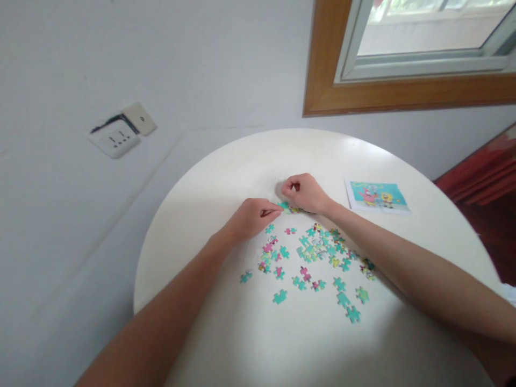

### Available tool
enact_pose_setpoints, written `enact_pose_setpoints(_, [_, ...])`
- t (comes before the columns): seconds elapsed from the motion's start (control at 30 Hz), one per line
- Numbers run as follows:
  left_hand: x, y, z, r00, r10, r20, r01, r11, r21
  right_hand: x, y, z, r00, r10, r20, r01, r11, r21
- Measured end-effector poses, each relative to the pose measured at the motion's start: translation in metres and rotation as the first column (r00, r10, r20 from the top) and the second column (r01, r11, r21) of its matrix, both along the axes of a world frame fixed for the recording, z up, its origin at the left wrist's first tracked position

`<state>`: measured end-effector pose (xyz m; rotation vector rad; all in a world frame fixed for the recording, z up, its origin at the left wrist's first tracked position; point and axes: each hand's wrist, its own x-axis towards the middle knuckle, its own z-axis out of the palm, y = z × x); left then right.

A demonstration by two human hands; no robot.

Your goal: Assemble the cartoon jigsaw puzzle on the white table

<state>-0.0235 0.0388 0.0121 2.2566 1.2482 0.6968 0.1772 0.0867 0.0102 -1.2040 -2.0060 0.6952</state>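
Note:
My left hand (255, 217) is closed in a pinch at the far edge of the loose jigsaw pieces. Its fingertips meet at a teal puzzle piece (284, 205). Just beyond and to the right, my right hand (305, 192) is curled, thumb and fingertips pressed together; whatever they may hold is too small to make out. Beneath its wrist, a short row of joined-looking pieces (296, 210) is partly hidden. Many teal, pink and yellow puzzle pieces (318, 247) lie scattered nearer to me, some overlapping, and my right forearm covers part of the pile.
A picture card (379, 196) with cartoon figures lies at the right on the round white table (250, 156). Behind the table are a wall with a socket (116, 138) and a wood-framed window (322, 91). Red fabric (484, 166) hangs at the far right.

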Motion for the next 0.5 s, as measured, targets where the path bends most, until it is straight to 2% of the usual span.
enact_pose_setpoints(0.1, [0.001,0.004,0.002,0.996,0.076,0.038,-0.080,0.991,0.108,0.005,0.006,0.010,0.987,-0.137,-0.086,0.141,0.989,0.040])
enact_pose_setpoints(0.17, [0.001,0.006,0.000,0.993,0.114,0.032,-0.118,0.977,0.176,0.011,0.007,0.024,0.976,-0.168,-0.137,0.177,0.983,0.056])
enact_pose_setpoints(0.37, [-0.001,0.011,-0.014,0.998,0.017,-0.055,-0.004,0.973,0.232,0.033,-0.015,0.078,0.946,-0.240,-0.216,0.275,0.950,0.149])
enact_pose_setpoints(0.5, [0.000,0.011,-0.019,0.997,0.008,-0.083,0.012,0.971,0.238,0.056,-0.036,0.087,0.945,-0.274,-0.181,0.306,0.935,0.179])
